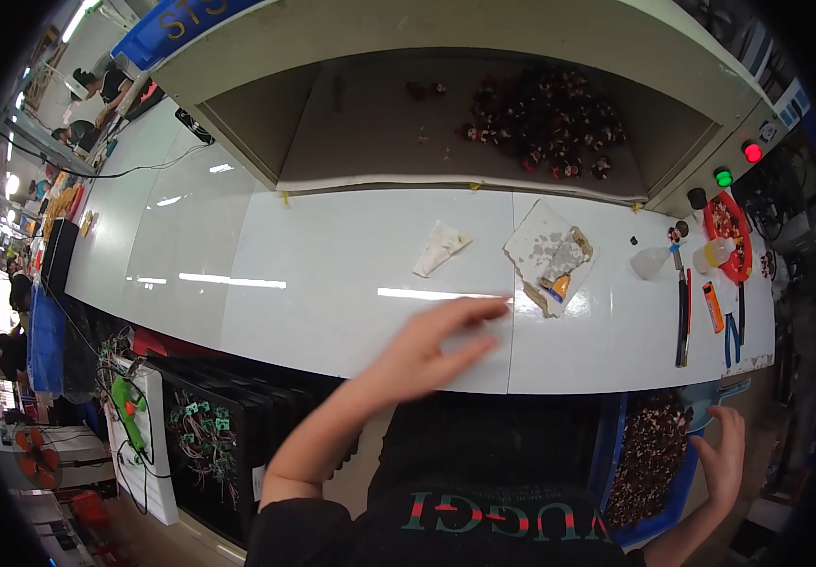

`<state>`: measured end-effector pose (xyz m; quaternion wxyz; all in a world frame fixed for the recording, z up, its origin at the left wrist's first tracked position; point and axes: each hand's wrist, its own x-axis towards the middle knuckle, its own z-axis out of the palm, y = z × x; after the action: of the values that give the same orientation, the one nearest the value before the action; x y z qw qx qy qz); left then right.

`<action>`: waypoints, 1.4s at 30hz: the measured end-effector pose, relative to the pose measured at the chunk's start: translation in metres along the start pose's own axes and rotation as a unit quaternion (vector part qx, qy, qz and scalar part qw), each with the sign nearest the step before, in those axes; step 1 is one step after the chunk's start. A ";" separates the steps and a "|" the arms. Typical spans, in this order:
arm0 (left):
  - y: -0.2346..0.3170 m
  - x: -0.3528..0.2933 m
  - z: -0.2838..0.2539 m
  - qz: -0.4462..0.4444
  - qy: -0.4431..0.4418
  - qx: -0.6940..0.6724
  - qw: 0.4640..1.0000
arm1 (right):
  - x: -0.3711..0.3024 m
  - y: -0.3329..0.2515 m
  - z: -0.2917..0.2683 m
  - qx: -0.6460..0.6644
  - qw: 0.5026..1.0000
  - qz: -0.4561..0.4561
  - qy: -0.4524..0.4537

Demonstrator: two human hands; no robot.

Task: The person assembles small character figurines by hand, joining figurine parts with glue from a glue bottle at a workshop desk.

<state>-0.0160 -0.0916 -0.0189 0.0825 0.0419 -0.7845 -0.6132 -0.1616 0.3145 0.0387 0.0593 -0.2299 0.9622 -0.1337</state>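
Note:
My left hand (441, 345) is over the white tabletop with its fingers apart and nothing in it, slightly blurred. Close to its fingertips lies a worn white slab (536, 248) with grey smears, bearing a small orange-and-blue item (556, 286). A folded white paper or cloth piece (443, 248) lies beyond the hand. Low on the right, my right hand (725, 458) is beside a blue bin (611, 454) full of small dark-brown and reddish pieces (652, 449). Its thumb and fingers are apart, with nothing visible between them. A light-blue plastic piece (706, 399) sits by its fingertips.
A grey booth (370, 180) at the back holds a heap of small dark figures (550, 118). At right are a red tray (744, 260), clear bottle (649, 263), orange cutter (712, 307) and blue pliers (731, 338). Left, a green glue gun (129, 406) stands near black trays with circuit boards (209, 425).

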 end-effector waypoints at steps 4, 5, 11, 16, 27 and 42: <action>-0.020 0.069 -0.043 0.015 0.116 0.022 0.993 | 0.009 -0.038 0.010 0.098 0.993 -0.042 0.049; -0.025 0.081 -0.058 0.053 0.163 0.076 0.982 | 0.027 -0.055 0.020 0.133 0.987 -0.089 0.011; -0.065 0.174 -0.127 -0.024 0.277 0.351 0.894 | 0.063 -0.134 0.076 0.287 0.926 -0.238 -0.065; -0.077 0.230 -0.131 0.078 0.341 0.428 0.833 | 0.075 -0.141 0.132 0.430 0.891 -0.138 -0.036; -0.127 0.240 -0.177 0.112 0.298 0.475 0.820 | 0.084 -0.144 0.130 0.440 0.883 -0.165 0.001; -0.004 0.054 -0.009 0.020 0.071 -0.196 0.978 | 0.068 -0.138 0.141 0.432 0.875 -0.219 -0.013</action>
<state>-0.0676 -0.1104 -0.0168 0.1569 0.0529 -0.6417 -0.7488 -0.1385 0.1328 -0.0606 0.1347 -0.3879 0.7331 -0.5422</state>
